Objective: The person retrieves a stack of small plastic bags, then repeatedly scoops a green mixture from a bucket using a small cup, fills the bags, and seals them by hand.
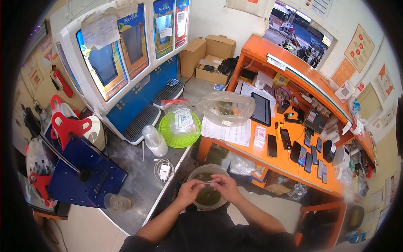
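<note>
A round, see-through plastic tub (217, 206) stands at my lap with dark green bits, perhaps leaves, inside. My left hand (190, 193) is above its left side, thumb and fingertips pinched together. My right hand (226, 188) is pinched in the same way above its right side. Between the fingertips of both hands runs a small, thin, pale piece, too small to name. The fingertips nearly meet over the middle of the tub, and the hands hide part of its contents.
A grey counter at left holds a green round lid (178, 142), a white bottle (155, 141), a charger (165, 171), a cup (117, 203) and a drink dispenser (126, 59). The orange desk (281, 164) carries a plastic bag (228, 110), a tablet (260, 109) and several phones (272, 146).
</note>
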A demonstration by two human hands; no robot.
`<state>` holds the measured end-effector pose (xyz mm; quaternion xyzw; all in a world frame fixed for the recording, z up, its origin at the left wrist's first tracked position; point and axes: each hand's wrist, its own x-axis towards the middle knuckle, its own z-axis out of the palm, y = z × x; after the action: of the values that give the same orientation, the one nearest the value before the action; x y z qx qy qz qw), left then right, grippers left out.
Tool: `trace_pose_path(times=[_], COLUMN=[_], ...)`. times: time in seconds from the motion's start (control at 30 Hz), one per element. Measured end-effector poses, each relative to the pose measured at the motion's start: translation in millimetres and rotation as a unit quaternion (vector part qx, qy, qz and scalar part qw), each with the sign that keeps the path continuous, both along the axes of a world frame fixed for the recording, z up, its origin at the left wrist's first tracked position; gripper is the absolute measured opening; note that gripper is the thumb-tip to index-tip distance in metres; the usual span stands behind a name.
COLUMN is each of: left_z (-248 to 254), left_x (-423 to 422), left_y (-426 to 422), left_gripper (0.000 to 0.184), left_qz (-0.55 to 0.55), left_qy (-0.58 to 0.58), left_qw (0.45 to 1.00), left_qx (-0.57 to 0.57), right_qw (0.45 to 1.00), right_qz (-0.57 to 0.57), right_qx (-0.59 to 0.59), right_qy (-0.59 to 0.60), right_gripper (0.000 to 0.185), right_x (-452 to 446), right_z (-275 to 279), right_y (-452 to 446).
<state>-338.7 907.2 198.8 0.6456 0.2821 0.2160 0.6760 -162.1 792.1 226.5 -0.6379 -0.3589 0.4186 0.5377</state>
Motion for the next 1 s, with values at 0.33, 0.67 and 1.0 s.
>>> trace_pose_path(times=[0.33, 0.67, 1.0], left_z=[23, 28, 30], left_x=[0, -6, -20], left_y=[-4, -6, -11], left_gripper=[0.012, 0.014, 0.029], left_qz=[-0.013, -0.071, -0.096], left_qy=[0.05, 0.064, 0.107], left_qw=[0.999, 0.971, 0.976], left_qx=[0.006, 0.218, 0.167], right_qw=[0.995, 0.946, 0.9], right_qz=[0.049, 0.164, 0.351], right_qx=[0.023, -0.069, -0.149], right_qy=[0.078, -0.27, -0.213], right_gripper=[0.04, 0.016, 0.029], right_x=[-7, 1, 9], right_z=[19, 28, -22], right_y=[2, -9, -16])
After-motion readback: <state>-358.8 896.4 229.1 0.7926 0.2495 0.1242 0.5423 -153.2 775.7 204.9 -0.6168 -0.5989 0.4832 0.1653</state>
